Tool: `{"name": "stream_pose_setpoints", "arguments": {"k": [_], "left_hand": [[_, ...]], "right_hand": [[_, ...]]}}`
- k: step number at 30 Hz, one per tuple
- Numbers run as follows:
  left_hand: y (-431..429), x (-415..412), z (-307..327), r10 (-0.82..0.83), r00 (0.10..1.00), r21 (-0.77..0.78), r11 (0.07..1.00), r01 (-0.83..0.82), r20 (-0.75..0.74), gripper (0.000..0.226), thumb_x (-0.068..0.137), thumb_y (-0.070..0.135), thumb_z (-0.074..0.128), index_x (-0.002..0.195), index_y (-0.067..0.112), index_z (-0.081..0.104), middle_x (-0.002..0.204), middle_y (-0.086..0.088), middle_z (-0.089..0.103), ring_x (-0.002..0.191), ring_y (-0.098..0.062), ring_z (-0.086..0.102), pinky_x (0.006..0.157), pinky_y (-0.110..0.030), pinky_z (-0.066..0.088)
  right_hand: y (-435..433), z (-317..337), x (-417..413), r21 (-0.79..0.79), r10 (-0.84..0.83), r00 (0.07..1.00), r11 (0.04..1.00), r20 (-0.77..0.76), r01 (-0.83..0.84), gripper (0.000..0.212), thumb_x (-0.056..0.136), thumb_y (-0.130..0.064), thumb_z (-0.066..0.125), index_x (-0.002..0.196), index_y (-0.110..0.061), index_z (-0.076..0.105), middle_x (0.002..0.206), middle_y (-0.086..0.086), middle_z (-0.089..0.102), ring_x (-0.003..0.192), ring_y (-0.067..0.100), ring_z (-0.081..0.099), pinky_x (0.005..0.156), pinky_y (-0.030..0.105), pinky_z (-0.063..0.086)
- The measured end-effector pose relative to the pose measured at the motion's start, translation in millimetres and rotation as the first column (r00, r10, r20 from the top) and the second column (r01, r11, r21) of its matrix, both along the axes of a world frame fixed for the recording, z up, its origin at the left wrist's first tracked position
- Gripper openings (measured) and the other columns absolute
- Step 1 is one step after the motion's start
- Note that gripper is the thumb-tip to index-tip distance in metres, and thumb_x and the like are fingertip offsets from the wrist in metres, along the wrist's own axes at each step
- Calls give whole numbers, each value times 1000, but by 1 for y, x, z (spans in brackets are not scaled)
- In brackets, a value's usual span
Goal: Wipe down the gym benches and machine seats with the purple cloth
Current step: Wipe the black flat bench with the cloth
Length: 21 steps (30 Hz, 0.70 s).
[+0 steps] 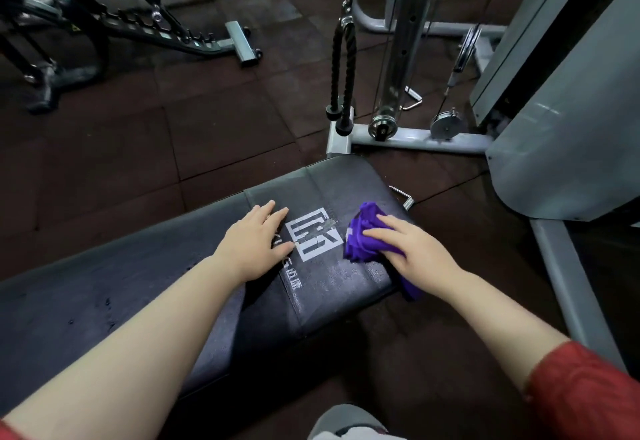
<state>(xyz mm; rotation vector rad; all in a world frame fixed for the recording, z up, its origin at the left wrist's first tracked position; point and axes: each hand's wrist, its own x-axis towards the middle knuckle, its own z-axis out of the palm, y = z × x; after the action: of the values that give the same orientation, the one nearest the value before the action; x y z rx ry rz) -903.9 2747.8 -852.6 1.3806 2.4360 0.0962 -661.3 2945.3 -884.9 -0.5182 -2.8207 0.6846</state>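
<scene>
Two hands flank the white logo (315, 235) on the bench (104, 301): left hand (254, 242) flat, fingers straight, probably bracing; right hand (408, 249) gripping the bunched purple cloth (363, 235) down to scrub.

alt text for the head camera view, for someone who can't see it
A person's right hand holds a bunched purple cloth on the end of a black padded gym bench, beside its white logo, while the left hand rests flat on the bench. A cable machine with a rope handle stands beyond.
</scene>
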Motion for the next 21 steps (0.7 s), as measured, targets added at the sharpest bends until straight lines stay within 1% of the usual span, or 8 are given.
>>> {"name": "stream_pose_setpoints", "arguments": {"k": [2, 4, 6, 8, 11, 14, 18, 21], "left_hand": [[-13, -1, 4, -13, 1000, 34, 999, 14, -23, 72, 92, 55, 47, 152, 27, 19, 161, 1, 11, 148, -22, 9, 116, -37, 19], [-31, -4, 8, -11, 999, 43, 999, 13, -39, 72, 92, 56, 48, 152, 28, 19, 160, 0, 13, 147, -23, 11, 116, -39, 21], [-52, -10, 11, 3, 999, 19, 1000, -2, -49, 72, 92, 55, 47, 152, 29, 19, 160, 1, 13, 147, -22, 11, 115, -40, 22], [-74, -17, 14, 28, 998, -12, 1000, -28, -51, 71, 92, 55, 47, 152, 28, 19, 160, 3, 13, 147, -20, 11, 114, -38, 23], [-101, -30, 16, 84, 995, -5, 996, -84, -45, 68, 94, 54, 45, 151, 26, 21, 159, 3, 17, 147, -19, 13, 114, -36, 22], [-123, -37, 15, 142, 989, 29, 990, -141, -28, 66, 94, 52, 45, 151, 25, 24, 159, 3, 21, 147, -18, 15, 114, -35, 22], [-144, -41, 16, 173, 984, 42, 984, -172, -29, 65, 94, 52, 45, 151, 25, 25, 158, 3, 22, 146, -18, 15, 115, -36, 23], [-157, -48, 15, 217, 976, 37, 976, -216, -26, 66, 94, 52, 45, 151, 26, 25, 158, 4, 21, 146, -18, 15, 115, -36, 23]], "right_hand": [[2, -5, -25, 19, -209, 977, 978, -41, 210, 40, 86, -14, 62, 124, -27, 60, 138, 9, 50, 124, 29, 49, 101, 34, 41], [-5, -6, -63, 30, -452, 892, 891, -20, 453, 38, 89, -17, 54, 126, -24, 59, 138, 13, 47, 123, 33, 46, 97, 38, 41], [-21, -2, -102, 10, -524, 852, 852, 9, 524, 37, 90, -19, 49, 125, -22, 57, 133, 15, 47, 119, 36, 45, 91, 37, 39], [-45, 3, -132, -7, -448, 894, 894, 31, 448, 32, 89, -18, 48, 119, -20, 59, 126, 13, 49, 113, 35, 47, 83, 33, 37], [-100, 7, -145, 51, -141, 990, 989, -12, 141, 31, 84, -14, 56, 112, -24, 64, 118, 9, 54, 105, 35, 51, 79, 36, 45], [-148, 2, -110, 48, 52, 996, 998, -68, -49, 37, 77, -12, 64, 112, -23, 67, 122, 15, 59, 106, 36, 58, 82, 36, 51], [-126, -9, -66, 40, 33, 998, 999, -44, -31, 38, 84, -18, 54, 120, -26, 64, 137, 14, 51, 120, 33, 53, 100, 39, 44], [-80, -7, -92, 57, -196, 980, 979, -38, 198, 36, 87, -11, 57, 122, -20, 62, 138, 19, 47, 122, 38, 47, 97, 41, 42]]}}
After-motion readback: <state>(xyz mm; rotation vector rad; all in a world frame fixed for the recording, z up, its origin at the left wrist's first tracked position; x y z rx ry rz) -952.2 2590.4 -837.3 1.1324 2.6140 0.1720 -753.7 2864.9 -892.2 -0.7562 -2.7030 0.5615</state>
